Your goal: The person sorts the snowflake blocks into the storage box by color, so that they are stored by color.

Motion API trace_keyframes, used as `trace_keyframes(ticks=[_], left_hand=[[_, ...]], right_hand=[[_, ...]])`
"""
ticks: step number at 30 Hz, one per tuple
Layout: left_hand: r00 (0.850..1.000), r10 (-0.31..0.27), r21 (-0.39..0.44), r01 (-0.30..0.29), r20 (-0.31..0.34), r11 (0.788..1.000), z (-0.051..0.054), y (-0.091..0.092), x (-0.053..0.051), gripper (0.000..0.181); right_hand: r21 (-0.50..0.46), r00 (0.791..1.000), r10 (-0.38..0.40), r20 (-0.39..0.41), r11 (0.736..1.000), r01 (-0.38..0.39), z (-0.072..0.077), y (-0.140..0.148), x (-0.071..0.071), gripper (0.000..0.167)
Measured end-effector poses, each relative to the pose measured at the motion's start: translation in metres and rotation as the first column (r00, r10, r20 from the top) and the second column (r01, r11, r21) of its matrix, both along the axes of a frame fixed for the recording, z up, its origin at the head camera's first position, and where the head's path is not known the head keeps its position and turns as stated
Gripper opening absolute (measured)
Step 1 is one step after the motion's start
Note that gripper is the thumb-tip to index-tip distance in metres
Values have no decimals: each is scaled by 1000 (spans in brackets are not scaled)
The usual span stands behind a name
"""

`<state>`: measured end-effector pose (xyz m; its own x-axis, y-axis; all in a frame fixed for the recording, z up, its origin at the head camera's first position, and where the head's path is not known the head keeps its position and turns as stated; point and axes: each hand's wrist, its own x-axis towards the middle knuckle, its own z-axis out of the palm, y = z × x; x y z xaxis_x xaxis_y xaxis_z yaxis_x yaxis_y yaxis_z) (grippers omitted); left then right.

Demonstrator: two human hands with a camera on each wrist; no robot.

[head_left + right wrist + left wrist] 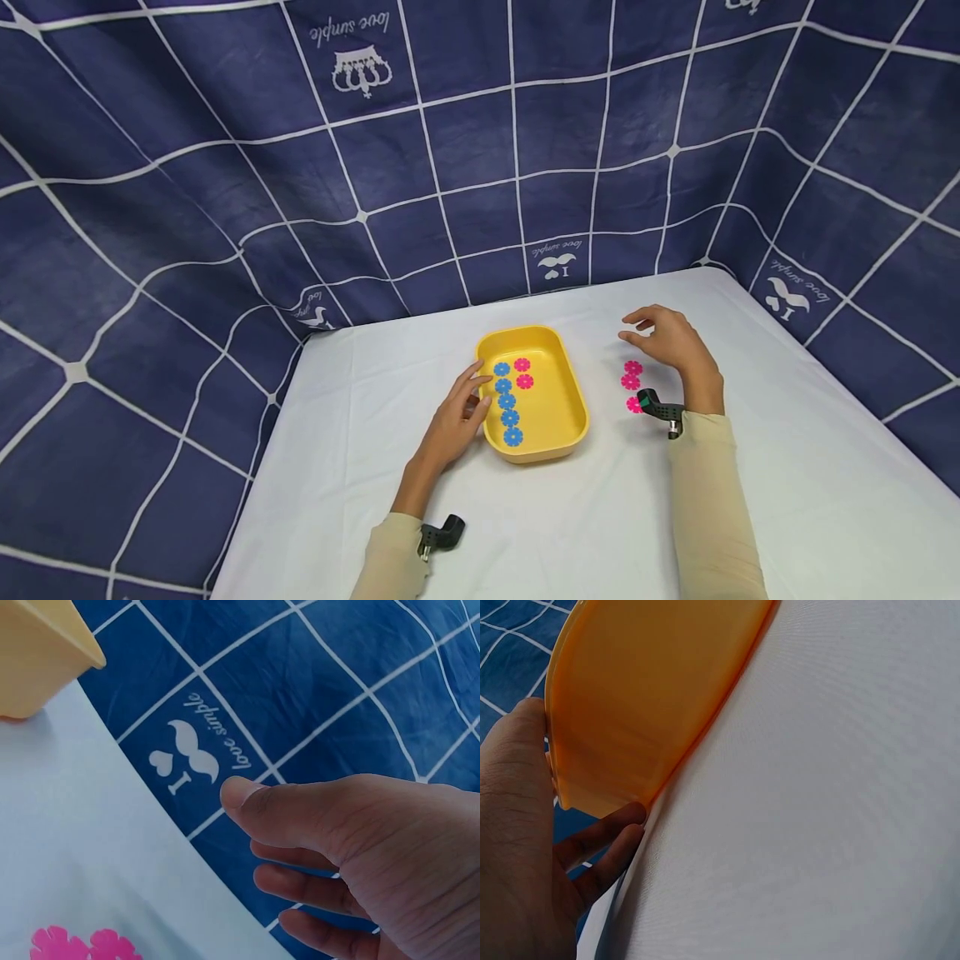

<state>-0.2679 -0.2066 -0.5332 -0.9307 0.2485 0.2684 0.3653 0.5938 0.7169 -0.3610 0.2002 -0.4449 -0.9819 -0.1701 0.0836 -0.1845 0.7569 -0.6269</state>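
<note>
A yellow tray (551, 417) stands on the white cloth. Inside it lie a column of several blue snowflake discs (507, 402) and two pink snowflake discs (525, 382). My left hand (452, 421) holds the tray's left side. In the left wrist view, its thumb is at the rim and other fingers touch the outer wall low down. To the right of the tray, my right hand (670, 337) hovers with loosely bent fingers, the thumb apart from them and nothing held. Three pink snowflake discs (632, 382) lie on the cloth below it, one partly hidden by the wrist camera.
A white cloth (600, 517) covers the table. Dark blue curtains (480, 192) with white grid lines hang behind and at both sides. Each forearm carries a black wrist camera (442, 533) on a beige sleeve.
</note>
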Motion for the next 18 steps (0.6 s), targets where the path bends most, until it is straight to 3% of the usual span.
trace_keyframes(ticks=[18], left_hand=[[1000, 8, -1, -8, 5, 1000, 0, 1, 0, 44]], right_hand=[[-29, 994, 19, 110, 999, -16, -33, 23, -2, 45]])
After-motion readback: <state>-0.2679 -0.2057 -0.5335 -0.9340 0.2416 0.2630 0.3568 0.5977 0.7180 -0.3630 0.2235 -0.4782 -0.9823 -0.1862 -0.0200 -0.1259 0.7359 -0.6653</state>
